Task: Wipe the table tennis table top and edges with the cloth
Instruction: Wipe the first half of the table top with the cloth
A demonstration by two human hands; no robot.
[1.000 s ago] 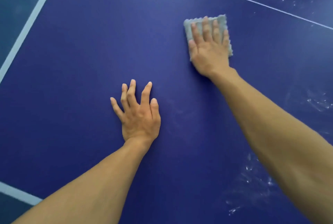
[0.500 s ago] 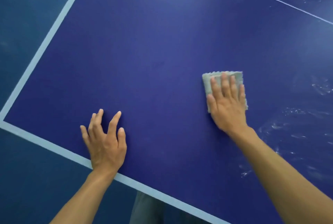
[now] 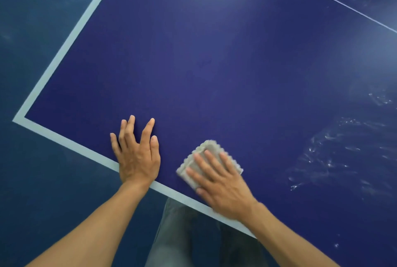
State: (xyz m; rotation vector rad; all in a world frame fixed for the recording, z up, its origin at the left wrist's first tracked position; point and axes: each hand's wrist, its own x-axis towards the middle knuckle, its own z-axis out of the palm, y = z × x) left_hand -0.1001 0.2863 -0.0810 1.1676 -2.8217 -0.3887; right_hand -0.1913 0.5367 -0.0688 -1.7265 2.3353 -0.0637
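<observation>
The dark blue table tennis table top (image 3: 214, 62) fills most of the view, with a pale border line (image 3: 64, 49) along its left and near edges. A folded grey cloth (image 3: 205, 153) lies flat close to the near edge. My right hand (image 3: 221, 183) presses on the cloth with straight, spread fingers, covering most of it. My left hand (image 3: 137, 155) rests flat on the table top to the left of the cloth, its heel over the near border line, holding nothing.
Whitish wet smears (image 3: 326, 155) mark the table top to the right. A thin white centre line (image 3: 335, 0) crosses the far right. The table corner (image 3: 18, 119) is at the left. Blue floor (image 3: 32, 180) and my grey trousers (image 3: 189, 234) show below the edge.
My right hand has dragged the cloth toward me and leftward, from the middle of the table to the near edge. The view has pulled back, and my left hand now rests at that edge.
</observation>
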